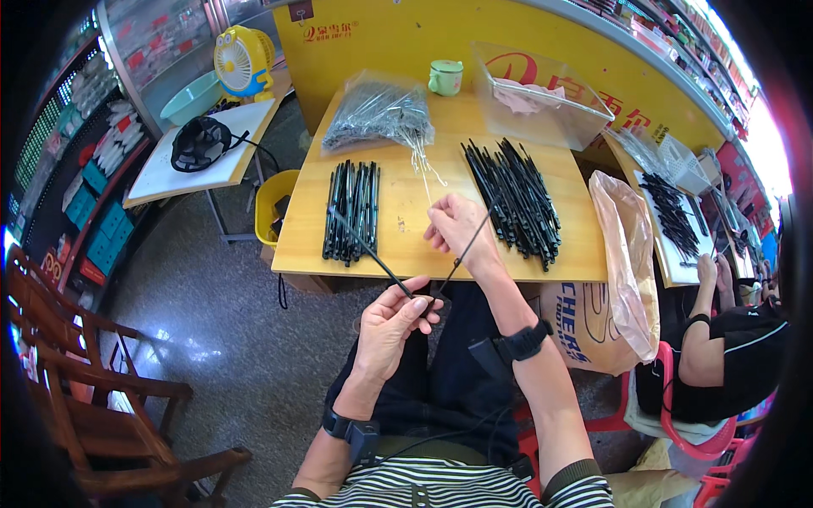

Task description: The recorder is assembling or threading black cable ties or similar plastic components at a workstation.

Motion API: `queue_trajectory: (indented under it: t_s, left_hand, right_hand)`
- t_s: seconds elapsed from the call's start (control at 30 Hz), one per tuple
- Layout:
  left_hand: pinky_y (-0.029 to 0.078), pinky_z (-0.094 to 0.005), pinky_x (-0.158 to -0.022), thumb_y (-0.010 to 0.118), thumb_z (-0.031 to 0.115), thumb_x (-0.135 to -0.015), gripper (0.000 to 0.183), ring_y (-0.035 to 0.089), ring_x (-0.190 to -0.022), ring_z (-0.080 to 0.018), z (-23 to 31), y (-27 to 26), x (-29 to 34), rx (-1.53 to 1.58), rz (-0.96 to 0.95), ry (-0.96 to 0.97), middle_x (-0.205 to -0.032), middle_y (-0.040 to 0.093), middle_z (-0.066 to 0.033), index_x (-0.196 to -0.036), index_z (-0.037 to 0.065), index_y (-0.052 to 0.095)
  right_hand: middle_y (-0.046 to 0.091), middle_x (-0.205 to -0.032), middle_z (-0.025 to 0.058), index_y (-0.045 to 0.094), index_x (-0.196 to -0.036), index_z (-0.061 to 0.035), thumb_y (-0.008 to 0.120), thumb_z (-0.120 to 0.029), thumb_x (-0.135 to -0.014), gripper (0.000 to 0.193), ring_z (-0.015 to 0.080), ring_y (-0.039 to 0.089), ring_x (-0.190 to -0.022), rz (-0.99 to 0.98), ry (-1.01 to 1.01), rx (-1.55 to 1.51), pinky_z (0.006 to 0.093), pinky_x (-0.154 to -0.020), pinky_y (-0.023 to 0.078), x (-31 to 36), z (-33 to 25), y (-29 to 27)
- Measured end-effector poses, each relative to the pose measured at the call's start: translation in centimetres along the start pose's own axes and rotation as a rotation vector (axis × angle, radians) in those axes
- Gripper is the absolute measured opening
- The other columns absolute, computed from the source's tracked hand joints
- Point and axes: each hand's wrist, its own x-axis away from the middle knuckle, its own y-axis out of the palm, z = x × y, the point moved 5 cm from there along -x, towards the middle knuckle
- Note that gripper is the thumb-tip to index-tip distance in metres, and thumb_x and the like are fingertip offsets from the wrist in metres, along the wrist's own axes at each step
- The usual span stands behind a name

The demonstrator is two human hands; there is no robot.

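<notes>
My left hand [389, 326] is closed in front of the table edge, pinching the meeting ends of two thin black rods [373, 254] that spread upward in a V. One rod leans left toward a neat row of black rods [351, 212]; the other rises past my right wrist. Above it, my right hand [461, 224] is closed over the table, its fingertips at the lower end of a white string [428, 186]. That string comes from a bunch of white strings [417, 148] beside a clear plastic bag [377, 110]. A larger pile of black rods [512, 203] lies right of my right hand.
On the wooden table [296, 229] stand a green cup [445, 78] and a clear plastic bin [542, 106]. A tan bag [622, 262] hangs at the right edge. A yellow bucket [275, 203] is at left. Another person [720, 356] works at right; wooden chairs [110, 398] stand left.
</notes>
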Motion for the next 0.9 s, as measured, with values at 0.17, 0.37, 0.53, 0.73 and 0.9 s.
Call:
queue_trajectory:
  t_s: [0.17,0.37,0.53,0.73,0.9]
  left_hand:
    - [0.050,-0.0200,-0.060,0.057,0.003,-0.087,0.055,0.061,-0.068,-0.0136,0.2,0.3,0.2,-0.012,-0.002,0.048,-0.087,0.064,-0.0167,-0.134,-0.003,0.030]
    - [0.048,-0.0192,-0.058,0.058,0.005,-0.087,0.050,0.060,-0.066,-0.0135,0.3,0.1,0.3,0.013,0.033,0.063,-0.087,0.064,-0.0190,-0.130,0.000,0.031]
    - [0.048,-0.0194,-0.058,0.056,0.006,-0.088,0.046,0.060,-0.068,-0.0123,0.3,0.8,0.6,0.023,-0.037,0.011,-0.088,0.064,-0.0150,-0.130,0.000,0.038]
    - [0.050,-0.0207,-0.069,0.050,0.008,-0.092,0.047,0.060,-0.077,-0.0116,-0.2,1.9,1.0,0.105,-0.174,-0.076,-0.096,0.062,-0.0118,-0.136,0.004,0.035]
    - [0.050,-0.0249,-0.076,0.048,0.007,-0.092,0.045,0.060,-0.083,-0.0139,-0.3,2.7,1.2,0.084,-0.256,-0.126,-0.100,0.060,-0.0119,-0.135,0.004,0.037]
  right_hand:
    - [0.060,-0.059,0.0099,0.055,-0.085,0.0035,0.048,-0.010,-0.085,0.015,0.0127,0.056,-0.047,0.091,-0.190,0.083,0.0257,-0.044,0.045,-0.7,-0.7,-0.1]
    - [0.062,-0.064,0.0101,0.057,-0.084,0.0037,0.055,-0.019,-0.084,0.023,0.0119,0.055,-0.049,0.040,-0.027,0.002,0.0242,-0.046,0.043,1.9,0.3,-0.8]
    - [0.058,-0.070,0.0029,0.061,-0.090,-0.0016,0.062,-0.022,-0.084,0.021,0.0052,0.051,-0.058,0.088,-0.192,0.020,0.0198,-0.051,0.040,5.3,0.9,-2.4]
    - [0.058,-0.075,0.0001,0.059,-0.092,-0.0014,0.061,-0.015,-0.088,0.015,0.0046,0.053,-0.064,-0.035,-0.071,-0.473,0.0165,-0.053,0.043,8.9,0.1,-2.7]
    - [0.061,-0.081,0.0030,0.058,-0.095,-0.0017,0.060,-0.013,-0.088,0.014,0.0046,0.054,-0.064,-0.105,-0.032,-0.558,0.0158,-0.053,0.044,10.1,0.0,-2.8]
